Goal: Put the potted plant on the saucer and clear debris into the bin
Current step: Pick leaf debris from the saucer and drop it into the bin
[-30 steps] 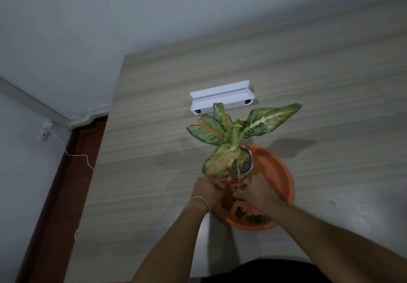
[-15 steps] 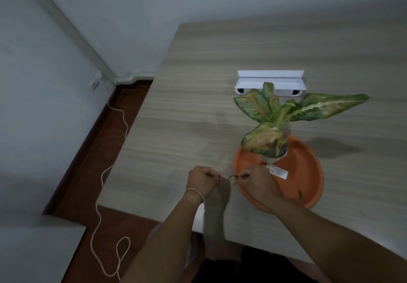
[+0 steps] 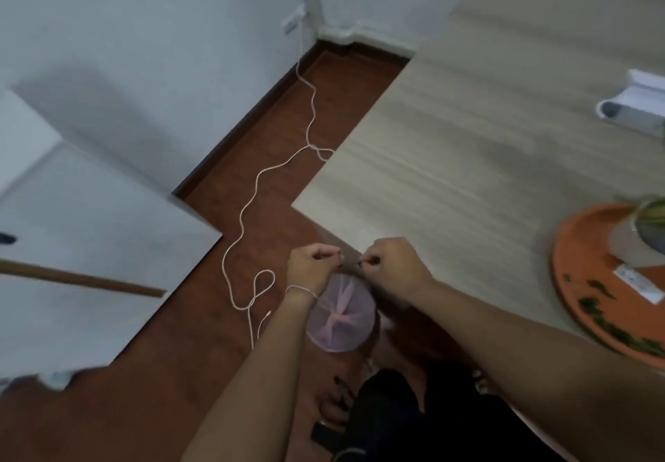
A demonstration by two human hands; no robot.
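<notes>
My left hand (image 3: 313, 267) and my right hand (image 3: 392, 263) are both pinched shut on small dark bits of debris, held side by side just off the table's near-left corner. Directly below them on the floor stands the bin (image 3: 340, 312), lined with a pink bag. At the right edge the orange saucer (image 3: 575, 281) lies on the wooden table (image 3: 449, 159), with green leaf scraps and a white tag on it. The potted plant (image 3: 651, 224) stands in the saucer, mostly cut off by the frame.
A white device (image 3: 633, 109) lies at the table's far right. A pale cord (image 3: 252, 202) snakes across the red-brown floor from a wall socket. A white cabinet (image 3: 82, 245) with a wooden stick stands at the left. My feet are beside the bin.
My view has swung left and down from the plant to the floor. Both hands have left the saucer with pinched debris and now hover over the bin.
</notes>
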